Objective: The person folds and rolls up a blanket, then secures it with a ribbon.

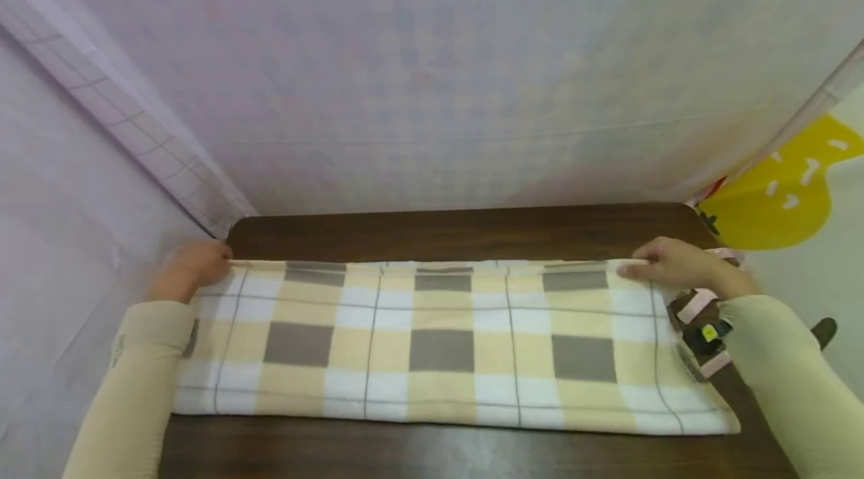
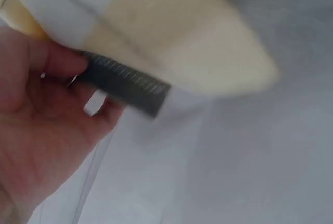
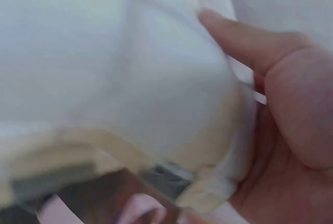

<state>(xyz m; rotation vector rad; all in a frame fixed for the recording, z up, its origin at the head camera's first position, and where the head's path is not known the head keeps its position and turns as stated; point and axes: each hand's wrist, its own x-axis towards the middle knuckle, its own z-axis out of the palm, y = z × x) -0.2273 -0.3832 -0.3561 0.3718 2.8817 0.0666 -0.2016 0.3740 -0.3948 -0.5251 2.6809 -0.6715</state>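
A cream, white and grey checked cloth [image 1: 442, 348] is stretched in a long folded band above the brown table [image 1: 432, 232]. At its far left corner my left hand [image 1: 196, 267] pinches the edge. My right hand [image 1: 682, 265] grips the far edge near the right corner, thumb on top. In the left wrist view, the fingers of my left hand [image 2: 47, 99] curl at the cloth, beside a dark grey strip [image 2: 125, 83] with pale stitch-like marks. The right wrist view has the cloth [image 3: 130, 67] between the thumb and fingers of my right hand [image 3: 296, 104], blurred.
Pale curtains [image 1: 432, 89] hang behind the table and along the left side [image 1: 61, 239]. Near the right wrist are pink bands and a small black object [image 1: 705, 335] with a yellow spot. A yellow printed shape [image 1: 769, 198] hangs beyond the table's right corner.
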